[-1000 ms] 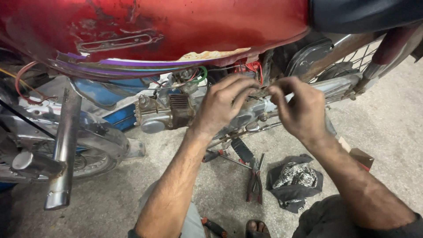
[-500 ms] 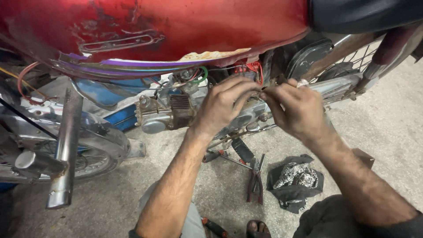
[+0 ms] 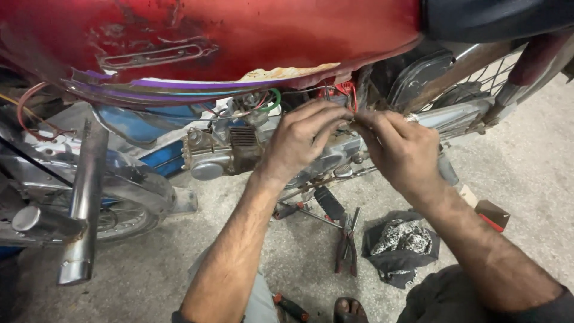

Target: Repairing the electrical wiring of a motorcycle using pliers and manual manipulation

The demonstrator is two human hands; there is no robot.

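The red motorcycle tank is filling the top of the view from nine to one o'clock, with the grey engine sitting just under it at centre-left above the concrete floor. Left hand and right hand are meeting fingertip to fingertip just above centre, both curled nearly closed and pinching the red wires hanging below the tank's rear edge at twelve o'clock. Pliers are lying on the floor at six o'clock, a patterned rag just beside them toward five.
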